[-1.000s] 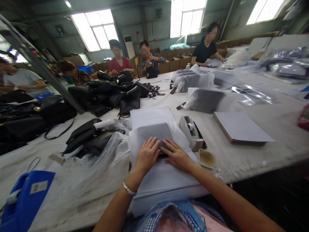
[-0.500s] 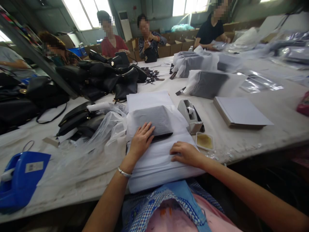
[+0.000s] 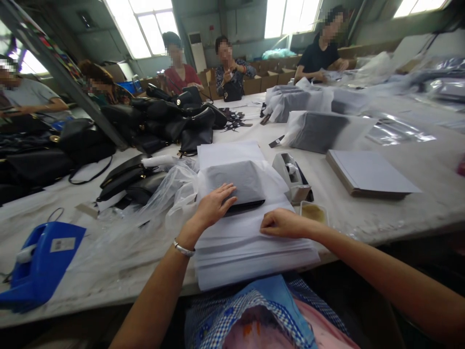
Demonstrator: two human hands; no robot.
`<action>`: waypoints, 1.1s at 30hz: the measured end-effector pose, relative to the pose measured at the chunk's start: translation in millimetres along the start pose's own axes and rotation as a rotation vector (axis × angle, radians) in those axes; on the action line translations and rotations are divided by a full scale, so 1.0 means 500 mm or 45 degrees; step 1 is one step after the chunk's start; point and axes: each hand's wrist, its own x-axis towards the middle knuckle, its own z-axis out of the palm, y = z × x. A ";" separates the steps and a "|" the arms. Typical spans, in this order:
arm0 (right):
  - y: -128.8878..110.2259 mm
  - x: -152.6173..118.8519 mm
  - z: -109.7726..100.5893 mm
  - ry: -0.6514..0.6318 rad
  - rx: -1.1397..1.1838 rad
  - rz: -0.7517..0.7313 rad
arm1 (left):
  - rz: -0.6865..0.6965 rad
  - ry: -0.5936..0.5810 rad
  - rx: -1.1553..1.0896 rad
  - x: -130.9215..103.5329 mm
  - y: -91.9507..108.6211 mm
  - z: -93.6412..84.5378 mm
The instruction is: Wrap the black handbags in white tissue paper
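A black bag (image 3: pixel 236 179) lies under thin white tissue paper on a stack of white tissue sheets (image 3: pixel 232 242) in front of me. Its dark lower edge shows below the covering sheet. My left hand (image 3: pixel 217 203) rests open and flat on the near left part of the covered bag, fingers stretched out. To the right, my right hand (image 3: pixel 281 224) is closed against the stack, its fingers curled in on the top tissue sheet. The fingertips are partly hidden. Layers of the stack fan out along the near edge.
A tape dispenser (image 3: pixel 292 177) and a small clear tub (image 3: pixel 315 212) stand right of the stack. Farther right is a pile of grey-white boards (image 3: pixel 372 172). Black handbags (image 3: pixel 156 116) heap up at back left; a blue dispenser (image 3: pixel 47 261) is near left. Several people work across the table.
My right hand's fingers have curled from spread to closed on the paper. The lower sheets have fanned out more. My left hand stays on the covered bag; the view has tilted up slightly.
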 end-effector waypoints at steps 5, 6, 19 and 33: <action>0.002 0.010 -0.006 0.033 0.002 -0.019 | 0.002 -0.061 -0.019 -0.001 0.000 -0.008; 0.000 0.010 -0.010 0.062 -0.001 -0.026 | 0.004 -0.069 -0.023 -0.001 0.000 -0.008; -0.035 0.052 -0.111 0.611 -0.315 -0.111 | 0.037 -0.179 -0.002 0.015 -0.008 -0.060; 0.015 0.147 -0.081 0.718 -0.644 -0.119 | 0.013 0.024 0.165 0.033 -0.024 -0.039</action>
